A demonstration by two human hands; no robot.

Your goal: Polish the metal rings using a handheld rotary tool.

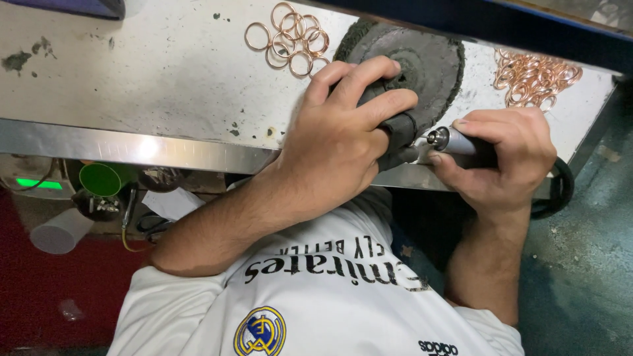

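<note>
left hand (pixel 336 142) at the centre, fingers (pixel 359 79) curled tight around a small dark piece (pixel 399 128), pressed against the dark round pad (pixel 425 62) at 12 o'clock. right hand (pixel 508 158) at 3 o'clock, fingers clamped on a grey rotary tool (pixel 455 140), metal tip touching the dark piece. loose copper rings (pixel 290 36) at 11 o'clock on the scratched counter (pixel 132 72), well apart from the hands. bigger heap of copper rings (pixel 534 79) at 1 o'clock, near the right hand. green cup (pixel 102 178) at 9 o'clock, under the counter edge.
</note>
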